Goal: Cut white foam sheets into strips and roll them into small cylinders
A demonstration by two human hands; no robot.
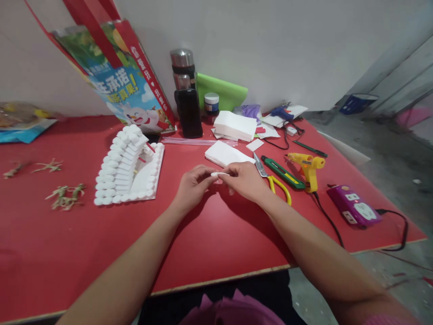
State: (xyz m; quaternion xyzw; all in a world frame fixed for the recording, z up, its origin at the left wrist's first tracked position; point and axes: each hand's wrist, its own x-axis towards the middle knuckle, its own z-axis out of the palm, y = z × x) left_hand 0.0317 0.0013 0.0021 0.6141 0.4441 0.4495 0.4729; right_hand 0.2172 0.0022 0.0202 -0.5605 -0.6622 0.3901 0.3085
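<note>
At the far left of the red desk (209,243) lie small knotted straw-coloured bundles (66,197). Next comes a white stepped model (108,174), edged with rounded white pieces, standing in front of a printed bag (135,90). Near the middle, the left hand (194,186) and right hand (246,179) pinch a small white piece (220,174) between their fingertips (its exact shape is mostly hidden), just in front of a white stack (228,154). Rightward lie yellow-handled scissors (261,168), a green cutter (283,172), a yellow glue gun (309,169) and a purple power box (353,205).
</note>
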